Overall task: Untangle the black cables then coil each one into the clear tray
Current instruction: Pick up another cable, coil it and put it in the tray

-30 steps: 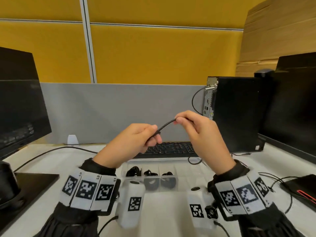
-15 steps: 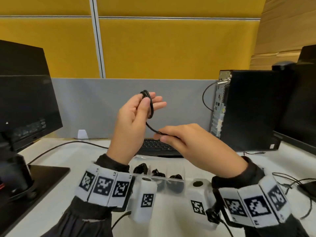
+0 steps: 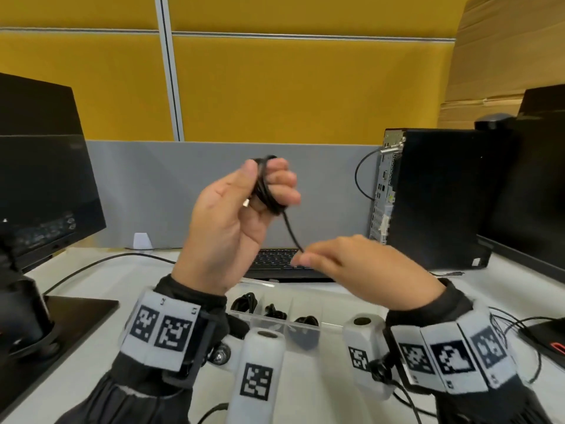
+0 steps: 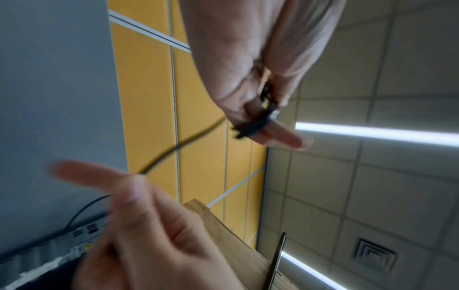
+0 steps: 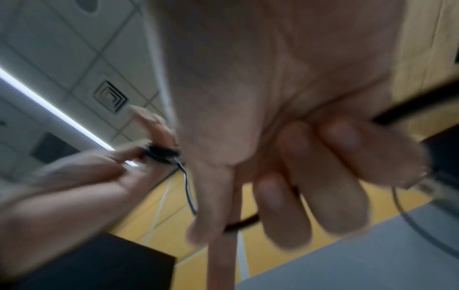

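The left hand point(image 3: 232, 221) is raised at centre of the head view, thumb pressed against curled fingers, and it holds a small coil of black cable point(image 3: 266, 191) wound round the fingers. A silver plug tip shows at the palm side of the coil. From the coil one free strand goes down and to the right, to the right hand point(image 3: 360, 270), which is lower, at centre right of frame. The right hand pinches this strand betw. thumb and forefinger; in the right wrist view the other fingers point(image 5: 323, 176) are curled in, and the pic. is blurred. In the left wrist view the coil sits on fingertips in the upper middle, and the strand runs to lower left where the right hand is blurred.

Under both wrists, at bottom centre of the head view, is the clear tray point(image 3: 333, 324) on the white desk point(image 3: 321, 402). It has several compartments; approx. three dark cable coils point(image 3: 244, 302) lie in the far row, each in own compartment, and more dark shapes show in the near row.

Behind the tray is a black keyboard point(image 3: 275, 261). A monitor point(image 3: 42, 166) stands at left edge, a black computer tower point(image 3: 440, 197) at right, and a yellow and grey partition point(image 3: 275, 87) at the back.
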A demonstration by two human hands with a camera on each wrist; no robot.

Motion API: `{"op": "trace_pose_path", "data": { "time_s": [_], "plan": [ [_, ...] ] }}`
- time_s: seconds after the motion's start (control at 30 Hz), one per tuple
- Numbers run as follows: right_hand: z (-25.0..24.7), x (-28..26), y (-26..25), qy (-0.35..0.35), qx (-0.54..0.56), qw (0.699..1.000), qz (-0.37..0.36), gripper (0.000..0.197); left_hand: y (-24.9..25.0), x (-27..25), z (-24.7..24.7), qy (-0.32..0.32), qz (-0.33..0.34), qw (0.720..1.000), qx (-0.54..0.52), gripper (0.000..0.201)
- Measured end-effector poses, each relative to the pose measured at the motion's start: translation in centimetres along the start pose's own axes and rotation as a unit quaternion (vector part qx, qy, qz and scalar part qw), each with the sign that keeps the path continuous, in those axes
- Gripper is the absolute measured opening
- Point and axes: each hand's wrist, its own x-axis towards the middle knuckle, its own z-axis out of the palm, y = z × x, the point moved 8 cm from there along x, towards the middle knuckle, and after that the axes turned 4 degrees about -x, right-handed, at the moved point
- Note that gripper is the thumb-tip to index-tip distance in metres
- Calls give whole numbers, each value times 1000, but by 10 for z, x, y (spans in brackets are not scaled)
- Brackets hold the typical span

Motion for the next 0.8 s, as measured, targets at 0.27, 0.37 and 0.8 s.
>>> {"op": "trace_pose_path", "data": {
  "time_s": [0.27,0.37,0.8],
  "plan": [
    [-58,-28,-16,243,-33,969,-27,27,-14,-4,-16,-23,19,813,581,27],
    [-67,-30,-8,384,-18,923,-32,25,-26,-11,-7,-85,-52,844,527,40],
    [-16,11,41,238,37,970,31,26,21,-4,-24,96,2,995,22,32]
  ]
}}
